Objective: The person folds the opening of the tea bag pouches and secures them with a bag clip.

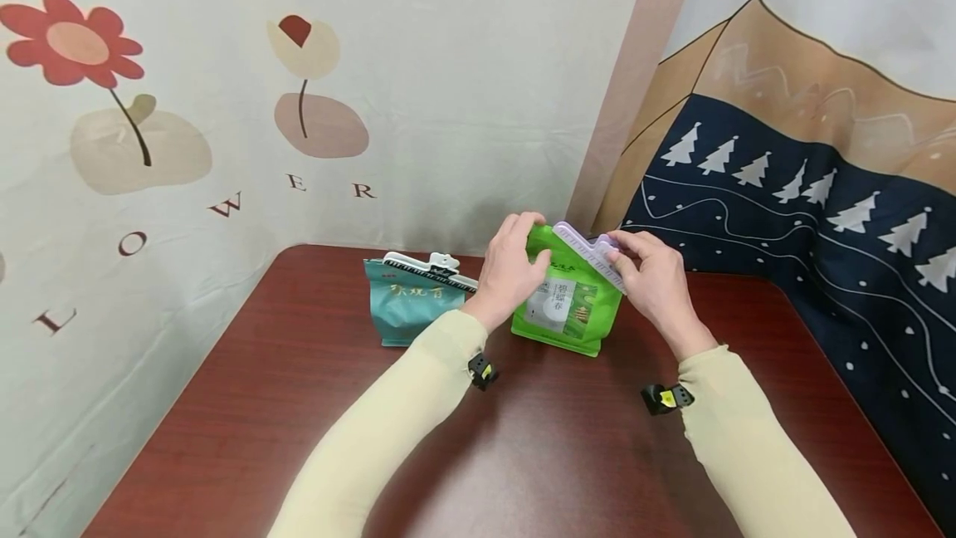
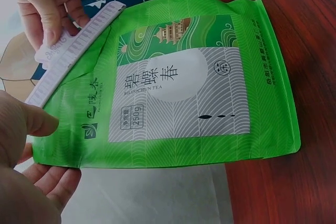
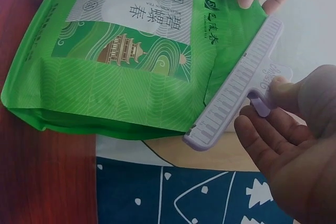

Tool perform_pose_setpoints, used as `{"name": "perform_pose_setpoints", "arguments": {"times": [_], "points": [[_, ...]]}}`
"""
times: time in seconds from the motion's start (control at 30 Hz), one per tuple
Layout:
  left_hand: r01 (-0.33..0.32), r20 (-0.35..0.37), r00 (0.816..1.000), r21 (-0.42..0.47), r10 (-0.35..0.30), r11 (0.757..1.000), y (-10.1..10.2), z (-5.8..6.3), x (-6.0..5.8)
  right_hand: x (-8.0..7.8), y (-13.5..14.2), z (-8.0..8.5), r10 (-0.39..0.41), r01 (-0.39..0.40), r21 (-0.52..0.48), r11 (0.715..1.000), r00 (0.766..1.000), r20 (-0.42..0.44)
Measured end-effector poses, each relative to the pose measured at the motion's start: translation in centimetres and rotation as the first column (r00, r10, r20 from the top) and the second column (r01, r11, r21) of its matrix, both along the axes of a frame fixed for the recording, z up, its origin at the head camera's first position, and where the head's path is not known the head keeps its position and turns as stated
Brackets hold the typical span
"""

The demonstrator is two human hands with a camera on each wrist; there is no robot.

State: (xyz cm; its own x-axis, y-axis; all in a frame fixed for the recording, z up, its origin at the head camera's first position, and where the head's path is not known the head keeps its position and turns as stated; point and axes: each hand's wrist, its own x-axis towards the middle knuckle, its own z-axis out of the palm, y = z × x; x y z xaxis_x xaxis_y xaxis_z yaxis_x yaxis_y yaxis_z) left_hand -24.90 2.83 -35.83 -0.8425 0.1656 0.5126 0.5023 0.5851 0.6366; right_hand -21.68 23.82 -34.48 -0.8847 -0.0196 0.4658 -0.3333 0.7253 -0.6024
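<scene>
A bright green tea bag [image 1: 560,305] with a grey label stands tilted on the table. My left hand [image 1: 510,268] holds its upper left corner between thumb and fingers. A long lilac sealing clip [image 1: 590,256] lies slantwise across the bag's upper right corner. With thumb and fingers my right hand [image 1: 659,285] pinches the handle of this clip. In the right wrist view the clip's bar [image 3: 236,85] sits along the bag's folded top edge. The left wrist view shows the bag's front panel [image 2: 178,87] turned sideways.
Left of my left hand stands a teal bag [image 1: 407,310], with a black-and-white clip [image 1: 433,269] across its top. The dark red table [image 1: 314,405] meets a pale printed curtain [image 1: 463,90] behind and a navy tree-patterned cloth [image 1: 807,239] at the right.
</scene>
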Motion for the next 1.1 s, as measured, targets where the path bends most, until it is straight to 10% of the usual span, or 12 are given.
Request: {"name": "perform_pose_setpoints", "arguments": {"times": [1.1], "points": [[0.084, -0.134, 0.983, -0.274, -0.125, 0.958, -3.4, -1.0, 3.4, 2.2, 1.5, -2.4, 0.094, -0.062, 0.134, 0.989, 0.966, -0.243]]}}
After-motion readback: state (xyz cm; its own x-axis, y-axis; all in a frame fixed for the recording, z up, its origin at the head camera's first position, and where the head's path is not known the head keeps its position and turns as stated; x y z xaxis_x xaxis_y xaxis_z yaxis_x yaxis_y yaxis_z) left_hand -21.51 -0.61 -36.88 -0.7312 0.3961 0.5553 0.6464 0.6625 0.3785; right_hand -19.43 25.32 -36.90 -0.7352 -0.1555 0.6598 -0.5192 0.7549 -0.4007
